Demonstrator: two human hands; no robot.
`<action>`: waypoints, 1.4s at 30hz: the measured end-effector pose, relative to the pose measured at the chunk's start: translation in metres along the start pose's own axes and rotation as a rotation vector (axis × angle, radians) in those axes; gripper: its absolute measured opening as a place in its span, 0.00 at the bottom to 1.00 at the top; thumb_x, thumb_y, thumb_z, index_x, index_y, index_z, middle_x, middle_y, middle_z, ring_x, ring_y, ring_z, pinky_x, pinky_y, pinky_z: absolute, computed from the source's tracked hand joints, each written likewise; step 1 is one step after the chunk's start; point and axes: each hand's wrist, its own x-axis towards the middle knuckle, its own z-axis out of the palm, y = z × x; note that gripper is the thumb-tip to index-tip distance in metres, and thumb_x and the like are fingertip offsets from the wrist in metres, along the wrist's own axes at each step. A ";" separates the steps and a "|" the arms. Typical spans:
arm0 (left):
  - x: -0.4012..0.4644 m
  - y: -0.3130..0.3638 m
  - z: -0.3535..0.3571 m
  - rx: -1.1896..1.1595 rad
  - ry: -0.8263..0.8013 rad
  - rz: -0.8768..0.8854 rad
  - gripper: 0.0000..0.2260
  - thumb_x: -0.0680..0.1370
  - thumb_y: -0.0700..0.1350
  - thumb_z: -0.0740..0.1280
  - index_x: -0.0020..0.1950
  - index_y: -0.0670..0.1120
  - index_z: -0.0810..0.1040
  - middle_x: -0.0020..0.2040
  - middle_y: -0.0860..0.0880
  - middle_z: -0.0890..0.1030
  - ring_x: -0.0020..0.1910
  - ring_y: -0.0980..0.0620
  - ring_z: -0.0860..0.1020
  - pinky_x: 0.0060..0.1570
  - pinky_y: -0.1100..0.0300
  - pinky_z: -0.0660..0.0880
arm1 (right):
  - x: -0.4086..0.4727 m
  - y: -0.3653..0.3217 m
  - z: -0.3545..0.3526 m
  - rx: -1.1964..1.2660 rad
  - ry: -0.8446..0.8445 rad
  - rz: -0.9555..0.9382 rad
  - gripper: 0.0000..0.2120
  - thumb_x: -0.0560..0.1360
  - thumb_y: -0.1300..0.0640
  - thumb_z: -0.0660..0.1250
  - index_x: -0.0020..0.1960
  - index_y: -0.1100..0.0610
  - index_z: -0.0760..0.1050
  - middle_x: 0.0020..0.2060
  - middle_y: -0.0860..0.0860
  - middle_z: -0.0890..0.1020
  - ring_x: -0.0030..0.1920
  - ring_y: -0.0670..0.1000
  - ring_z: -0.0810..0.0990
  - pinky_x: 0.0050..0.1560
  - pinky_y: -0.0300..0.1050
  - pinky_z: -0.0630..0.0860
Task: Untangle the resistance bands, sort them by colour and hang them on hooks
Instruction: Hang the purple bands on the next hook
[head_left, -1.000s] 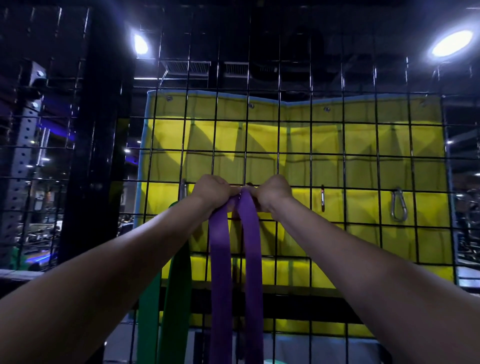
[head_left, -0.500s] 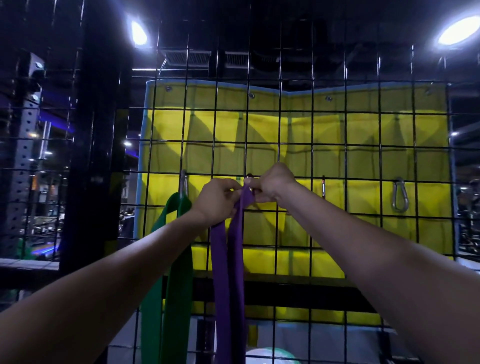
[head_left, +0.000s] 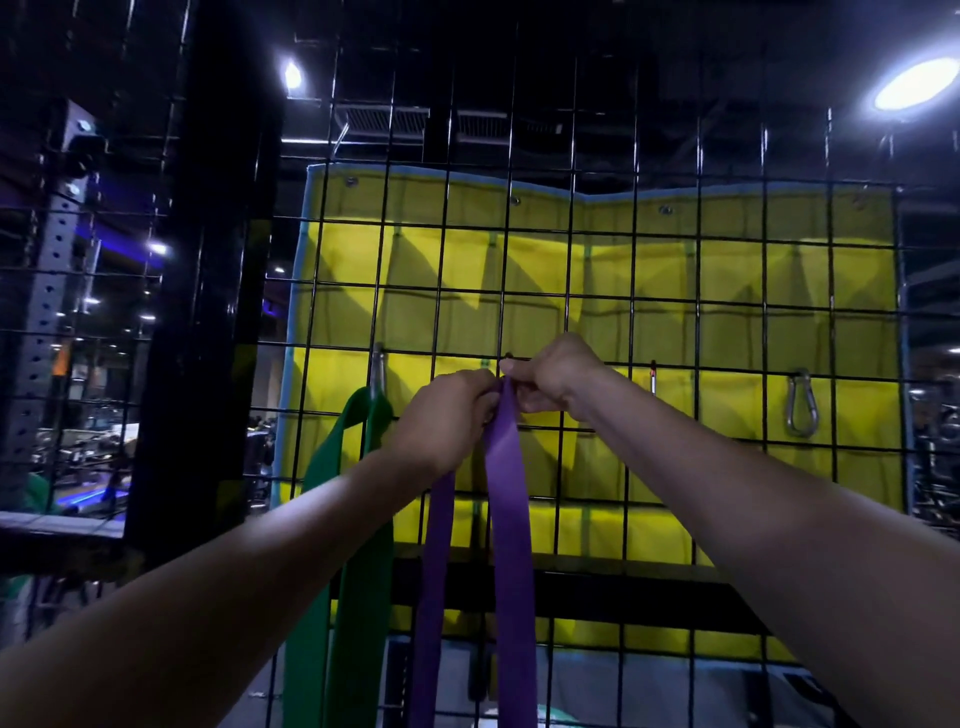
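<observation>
A purple resistance band (head_left: 508, 519) hangs in two strands down the black wire grid (head_left: 597, 291). My left hand (head_left: 447, 415) and my right hand (head_left: 556, 376) both pinch its top loop, pressed close together against the grid. The hook under my fingers is hidden. To the left, a green band (head_left: 337, 545) hangs from a metal carabiner hook (head_left: 378, 366).
Two more carabiner hooks hang on the grid to the right, a narrow one (head_left: 653, 376) and a wider one (head_left: 801, 402). A yellow padded mat (head_left: 727, 270) sits behind the grid. A black post (head_left: 208, 312) stands at the left.
The view has shifted so my hands sit lower in it. The purple band's two strands, bunched together half a second ago, now hang apart. Both hands stay at the band's top.
</observation>
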 end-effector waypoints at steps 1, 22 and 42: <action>0.001 -0.001 0.001 -0.006 0.033 -0.013 0.07 0.80 0.44 0.58 0.48 0.45 0.75 0.42 0.50 0.74 0.42 0.49 0.74 0.40 0.59 0.67 | -0.001 0.000 0.001 -0.002 -0.001 -0.001 0.12 0.71 0.57 0.71 0.46 0.65 0.74 0.34 0.58 0.78 0.32 0.54 0.78 0.33 0.44 0.79; 0.001 0.002 0.011 -0.101 0.129 -0.030 0.08 0.75 0.35 0.64 0.50 0.41 0.81 0.52 0.46 0.78 0.52 0.49 0.76 0.53 0.52 0.73 | 0.005 0.004 -0.001 -0.119 0.006 -0.047 0.14 0.72 0.53 0.71 0.47 0.63 0.73 0.30 0.55 0.76 0.28 0.51 0.74 0.30 0.42 0.76; 0.007 -0.001 0.005 0.093 0.077 0.183 0.11 0.76 0.36 0.62 0.52 0.47 0.81 0.50 0.49 0.76 0.49 0.49 0.77 0.45 0.51 0.74 | -0.007 0.021 0.000 0.309 -0.116 -0.033 0.09 0.77 0.61 0.64 0.38 0.62 0.73 0.33 0.58 0.77 0.32 0.54 0.77 0.38 0.44 0.79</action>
